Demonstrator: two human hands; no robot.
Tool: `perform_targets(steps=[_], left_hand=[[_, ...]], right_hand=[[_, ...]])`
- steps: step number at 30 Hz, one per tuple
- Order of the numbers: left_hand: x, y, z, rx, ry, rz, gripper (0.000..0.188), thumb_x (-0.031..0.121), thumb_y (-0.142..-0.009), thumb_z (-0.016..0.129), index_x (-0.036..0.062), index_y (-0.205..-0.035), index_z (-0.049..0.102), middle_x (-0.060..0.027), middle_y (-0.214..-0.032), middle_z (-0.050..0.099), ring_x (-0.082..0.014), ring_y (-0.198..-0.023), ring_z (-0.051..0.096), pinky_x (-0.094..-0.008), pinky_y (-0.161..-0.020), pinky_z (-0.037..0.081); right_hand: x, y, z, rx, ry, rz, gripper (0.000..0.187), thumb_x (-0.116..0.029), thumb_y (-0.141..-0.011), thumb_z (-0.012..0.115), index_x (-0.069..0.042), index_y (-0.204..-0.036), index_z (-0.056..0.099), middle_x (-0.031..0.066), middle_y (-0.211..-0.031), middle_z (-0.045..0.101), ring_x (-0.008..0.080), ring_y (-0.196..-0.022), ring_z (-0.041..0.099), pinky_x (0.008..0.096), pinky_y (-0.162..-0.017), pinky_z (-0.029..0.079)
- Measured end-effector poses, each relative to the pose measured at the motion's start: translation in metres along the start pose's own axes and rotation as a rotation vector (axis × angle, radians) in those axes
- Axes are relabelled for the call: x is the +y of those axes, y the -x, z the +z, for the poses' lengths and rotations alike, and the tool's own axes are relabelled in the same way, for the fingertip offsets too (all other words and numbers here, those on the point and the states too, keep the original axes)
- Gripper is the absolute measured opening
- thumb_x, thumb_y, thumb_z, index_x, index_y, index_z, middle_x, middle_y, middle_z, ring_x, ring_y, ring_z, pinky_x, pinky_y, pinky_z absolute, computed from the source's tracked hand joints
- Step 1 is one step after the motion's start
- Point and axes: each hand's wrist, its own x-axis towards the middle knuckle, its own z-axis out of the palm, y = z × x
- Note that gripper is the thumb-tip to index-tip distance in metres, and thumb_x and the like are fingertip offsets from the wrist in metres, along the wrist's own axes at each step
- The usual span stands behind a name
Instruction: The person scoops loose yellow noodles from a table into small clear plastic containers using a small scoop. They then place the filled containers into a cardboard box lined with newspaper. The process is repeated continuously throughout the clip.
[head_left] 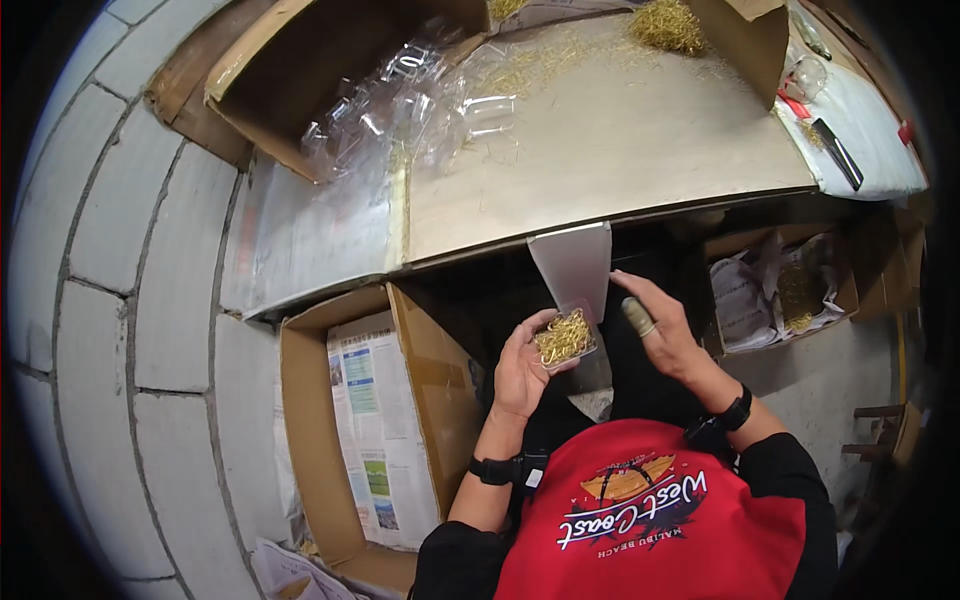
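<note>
One long metal-topped table (620,150) runs across in front of me, and I place everything else from it. Resting on its far left end is one big open cardboard box (300,70) with a heap of clear plastic shells (400,100) spilling out of it onto the tabletop; I cannot count them, they overlap too much. Below the table's near edge, on the floor to my left, stands a second open cardboard box (340,440), lined with printed paper. A third, smaller carton (780,285) sits under the table's right end, holding white bags and some gold wire. One loose pile of gold wire pieces (668,24) lies on the far side of the tabletop, with strays scattered over the top nearby. One grey metal chute (575,265) hangs down from the table's near edge, right at the middle. Just beneath that chute, my left hand (520,375) is closed around one small clear tray (565,338) filled with gold wire pieces, fingers curled under it and thumb along its left side. My right hand (665,335) is just to the tray's right, not touching it, fingers spread and holding nothing, with one cap over a fingertip (638,316).
</note>
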Motion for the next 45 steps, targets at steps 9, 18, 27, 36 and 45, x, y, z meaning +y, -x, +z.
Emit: perform_targets(steps=[9,18,27,36,45], left_hand=[[-0.003,0.007,-0.014,0.082,-0.139,0.029,0.040,0.006,-0.091,0.050,0.0014,-0.130,0.039,-0.0146,-0.121,0.053,-0.0249,-0.107,0.059,-0.0385,-0.083,0.056],[-0.008,0.007,-0.020,0.093,0.007,-0.003,0.043,0.018,-0.092,0.051,0.0023,-0.130,0.040,-0.0147,-0.119,0.055,-0.0240,-0.106,0.059,-0.0392,-0.080,0.056],[-0.006,0.013,-0.018,-0.058,-0.039,0.071,0.058,0.000,-0.077,0.054,0.0002,-0.132,0.035,-0.0159,-0.128,0.048,-0.0239,-0.115,0.053,-0.0374,-0.092,0.050],[-0.002,0.012,-0.016,-0.008,-0.093,0.064,0.054,0.003,-0.082,0.059,0.0016,-0.131,0.037,-0.0131,-0.125,0.050,-0.0238,-0.111,0.056,-0.0389,-0.088,0.053],[-0.008,0.002,-0.018,0.157,-0.180,0.072,0.035,0.028,-0.100,0.040,0.0021,-0.122,0.049,-0.0105,-0.114,0.058,-0.0194,-0.099,0.062,-0.0351,-0.079,0.057]], right_hand=[[0.004,0.006,0.017,-0.072,0.086,-0.122,0.034,0.002,-0.079,0.061,0.001,-0.113,0.056,0.0177,-0.110,0.061,0.0332,-0.101,0.060,0.0377,-0.085,0.049],[-0.017,-0.009,0.036,-0.388,0.341,-0.377,0.050,-0.008,-0.078,0.063,-0.003,-0.125,0.050,0.0145,-0.130,0.050,0.0289,-0.126,0.044,0.0424,-0.105,0.035],[-0.007,0.001,0.045,-0.496,0.465,-0.379,0.048,-0.017,-0.082,0.061,-0.003,-0.126,0.048,0.0138,-0.134,0.047,0.0272,-0.128,0.042,0.0488,-0.108,0.027],[-0.011,-0.007,0.024,-0.214,0.191,-0.320,0.047,-0.003,-0.080,0.061,-0.002,-0.126,0.050,0.0161,-0.132,0.049,0.0328,-0.125,0.045,0.0454,-0.102,0.037],[-0.011,0.001,0.050,-0.532,0.499,-0.379,0.062,-0.021,-0.082,0.061,-0.001,-0.136,0.038,0.0145,-0.143,0.037,0.0276,-0.135,0.032,0.0493,-0.112,0.016]])
